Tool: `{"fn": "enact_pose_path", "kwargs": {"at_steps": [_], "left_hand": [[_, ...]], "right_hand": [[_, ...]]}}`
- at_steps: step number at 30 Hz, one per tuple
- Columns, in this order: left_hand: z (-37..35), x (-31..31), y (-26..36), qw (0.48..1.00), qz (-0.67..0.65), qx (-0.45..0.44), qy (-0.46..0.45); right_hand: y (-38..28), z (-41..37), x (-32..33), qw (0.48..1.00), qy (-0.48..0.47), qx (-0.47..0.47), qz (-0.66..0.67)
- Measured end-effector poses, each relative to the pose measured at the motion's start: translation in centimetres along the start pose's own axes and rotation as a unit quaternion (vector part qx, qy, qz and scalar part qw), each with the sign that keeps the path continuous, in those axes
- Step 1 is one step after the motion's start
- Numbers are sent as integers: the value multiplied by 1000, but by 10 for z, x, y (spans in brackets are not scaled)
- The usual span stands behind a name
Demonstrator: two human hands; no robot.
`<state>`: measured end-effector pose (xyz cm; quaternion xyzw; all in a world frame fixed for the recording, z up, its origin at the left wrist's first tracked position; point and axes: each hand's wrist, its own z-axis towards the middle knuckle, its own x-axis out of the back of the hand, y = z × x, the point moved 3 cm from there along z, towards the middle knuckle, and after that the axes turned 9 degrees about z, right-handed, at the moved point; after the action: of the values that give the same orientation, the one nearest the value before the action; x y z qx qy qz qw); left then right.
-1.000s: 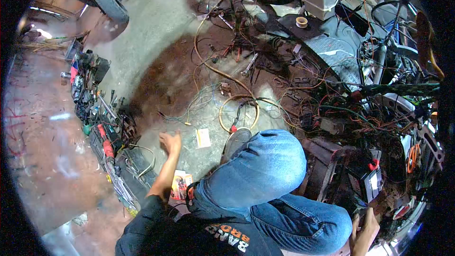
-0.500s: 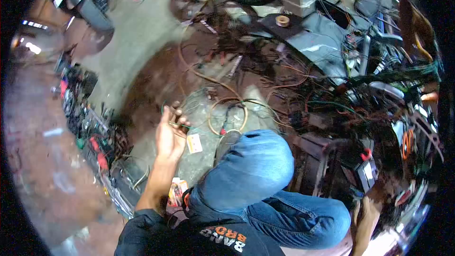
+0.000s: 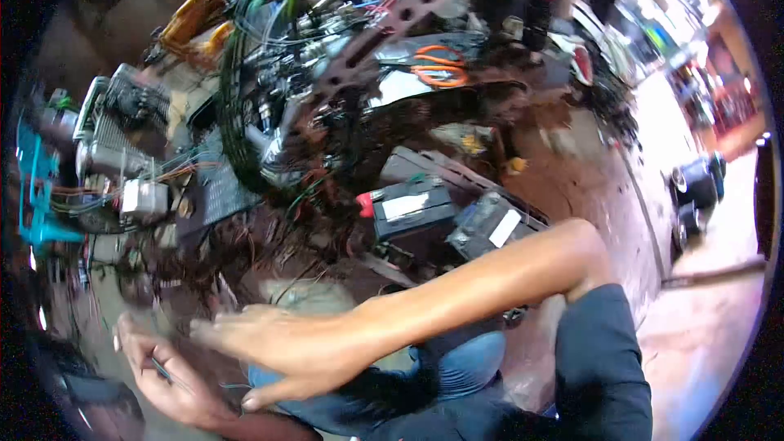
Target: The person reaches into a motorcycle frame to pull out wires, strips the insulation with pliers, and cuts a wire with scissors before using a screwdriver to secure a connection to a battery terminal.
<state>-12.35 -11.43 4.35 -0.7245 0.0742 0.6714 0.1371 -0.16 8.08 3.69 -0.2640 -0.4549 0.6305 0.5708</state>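
Observation:
My left hand (image 3: 181, 388) is at the lower left, fingers curled, with a thin dark-green wire (image 3: 162, 369) running across them. Reaching over from the right, my right hand (image 3: 282, 347) overlaps the space just beside it. Its fingers are stretched out and the thumb stands apart; motion smears the fingertips, and nothing shows in its grasp. Below both hands are my knees in blue jeans (image 3: 474, 363). Beyond the right forearm sit two dark batteries with white labels, one with a red part at its end (image 3: 412, 206) and another nearer the arm (image 3: 494, 227).
Orange-handled scissors (image 3: 439, 65) lie by a long perforated metal bar (image 3: 384, 28). A thick bundle of dark wires (image 3: 237, 126) hangs at the upper left, near a white box (image 3: 145, 196) and a turquoise frame (image 3: 37, 196). Tangled wires cover the floor.
The view has swung to the right. My right hand has left the batteries' side and come across to my left hand, which still has the thin wire.

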Motion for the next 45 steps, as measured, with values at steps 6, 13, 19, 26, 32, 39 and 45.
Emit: {"fn": "enact_pose_path", "kwargs": {"at_steps": [6,13,19,26,32,39,45], "left_hand": [[16,-11,54,982,150,-112,-21],[17,-24,-11,900,297,-308,-84],[22,-34,14,900,347,-229,-130],[15,-15,69,853,457,-241,-71],[-31,57,95,940,320,48,112],[-93,3,8,421,877,162,164],[-101,-54,-78,374,920,35,-114]], "right_hand": [[-16,15,-2,980,-31,-112,159],[-40,11,-27,980,45,-130,147],[-41,-11,6,977,210,33,-3],[-76,-73,66,989,118,-87,35],[-81,-106,98,981,118,-73,-135],[-87,-87,115,939,47,-5,-340],[-73,-69,95,927,-27,49,-371]]}}
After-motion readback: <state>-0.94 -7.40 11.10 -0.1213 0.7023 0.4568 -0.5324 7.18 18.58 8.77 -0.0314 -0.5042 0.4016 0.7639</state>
